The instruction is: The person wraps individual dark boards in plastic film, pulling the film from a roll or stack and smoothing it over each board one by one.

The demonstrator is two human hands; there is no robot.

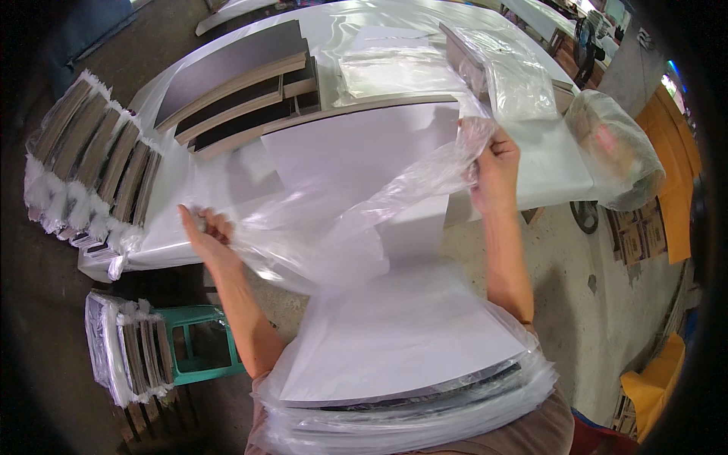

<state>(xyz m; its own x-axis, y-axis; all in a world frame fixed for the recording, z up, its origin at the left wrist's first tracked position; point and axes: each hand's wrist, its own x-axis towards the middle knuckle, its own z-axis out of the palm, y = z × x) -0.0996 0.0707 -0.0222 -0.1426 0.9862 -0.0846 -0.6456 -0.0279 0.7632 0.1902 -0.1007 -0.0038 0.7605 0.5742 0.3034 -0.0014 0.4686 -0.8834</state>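
A clear plastic bag (318,227) is stretched between my hands, partly smeared by motion. My left hand (206,231) pinches one end of it at the table's near left. On the right, my right hand (497,159) is closed on the other end, higher up. Behind the plastic, a stack of white sheets (364,136) with a dark board edge leans over the table's front edge. On my lap rests a plastic-wrapped pile (402,341), with a white sheet uppermost and dark edges showing below.
Dark boards (235,68) lie stacked at the table's back left. Wrapped bundles (91,159) stand at the left edge; another bundle (140,349) sits on a green stool (201,341). Clear bags (394,76) lie at the back. A filled plastic bag (614,152) hangs at the right.
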